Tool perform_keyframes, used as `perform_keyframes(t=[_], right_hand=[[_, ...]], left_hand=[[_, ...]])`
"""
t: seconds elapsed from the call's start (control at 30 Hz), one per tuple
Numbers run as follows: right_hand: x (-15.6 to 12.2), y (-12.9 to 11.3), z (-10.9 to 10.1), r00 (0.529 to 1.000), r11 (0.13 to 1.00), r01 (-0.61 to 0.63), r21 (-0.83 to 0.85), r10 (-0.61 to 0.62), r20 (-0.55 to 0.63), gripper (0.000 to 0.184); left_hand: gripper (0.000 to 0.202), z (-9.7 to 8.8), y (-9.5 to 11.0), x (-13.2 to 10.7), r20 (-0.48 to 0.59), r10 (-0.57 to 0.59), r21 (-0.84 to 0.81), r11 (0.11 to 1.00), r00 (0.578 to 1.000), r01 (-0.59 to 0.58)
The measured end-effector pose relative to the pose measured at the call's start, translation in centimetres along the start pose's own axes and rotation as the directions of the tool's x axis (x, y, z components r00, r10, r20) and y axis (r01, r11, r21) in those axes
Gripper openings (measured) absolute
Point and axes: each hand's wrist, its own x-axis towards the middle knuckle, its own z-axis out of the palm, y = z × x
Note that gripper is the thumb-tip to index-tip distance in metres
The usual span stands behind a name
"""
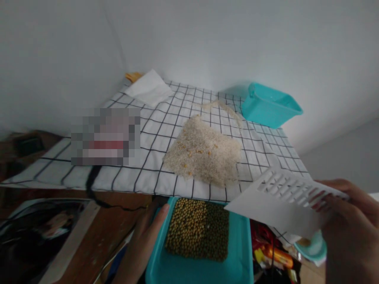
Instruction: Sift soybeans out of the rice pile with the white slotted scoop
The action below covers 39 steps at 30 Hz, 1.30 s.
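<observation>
My left hand [142,240] grips the left rim of a teal tray [239,256] filled with small green-yellow beans [197,228], held below the table's near edge. My right hand [352,232] is closed on a flat white plastic scoop with slots [275,197], held above the tray's right side. On the black-and-white checked cloth [124,173] lies a heap of white rice [204,152] with a few yellow grains mixed in.
A second teal tub [271,104] sits tilted at the back right by the wall. A thin trail of rice [220,105] leads toward it. A white paper [149,88] lies at the back left. A black cable [97,189] hangs over the cloth's edge. Colourful packages [272,252] lie below right.
</observation>
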Motion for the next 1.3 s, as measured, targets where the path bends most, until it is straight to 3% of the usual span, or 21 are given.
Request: perform_keyframes(t=[0.13,0.3,0.47,0.67,0.9,1.1,1.3], right_hand=[[0.0,-1.0,2.4,0.997,0.998,-0.029,-0.056,0.025,-0.072,0.005],[0.1,-0.8,5.8,0.995,0.995,-0.094,-0.016,0.093,-0.026,0.013],[0.1,-0.6,7.4,0.995,0.995,-0.096,-0.005,0.095,-0.028,0.015],[0.2,-1.2,8.1,0.994,0.994,-0.105,-0.029,0.105,0.007,0.013],[-0.4,-2.1,7.8,0.987,0.986,-0.158,-0.045,0.158,0.004,0.008],[-0.5,-2.0,7.9,0.991,0.988,-0.130,-0.087,0.132,0.017,0.011],[-0.1,-2.3,7.7,0.993,0.995,-0.103,0.008,0.103,0.062,0.010]], left_hand=[[0.054,-0.2,-0.3,0.2,0.089,-0.069,-0.076,0.994,0.994,0.076],[0.054,-0.3,-1.1,0.1,0.068,-0.076,-0.162,0.983,0.995,0.087],[0.057,-0.9,-1.4,-0.2,0.045,-0.101,-0.155,0.982,0.994,0.107],[0.068,-1.2,-1.6,-0.1,0.027,-0.156,-0.148,0.976,0.987,0.158],[0.054,-1.1,-1.3,-0.1,0.014,-0.007,-0.150,0.989,1.000,0.009],[0.063,-1.3,-0.7,-0.2,0.047,-0.059,-0.128,0.990,0.997,0.064],[0.069,-1.3,-0.5,-0.4,0.034,-0.089,-0.116,0.989,0.995,0.093]])
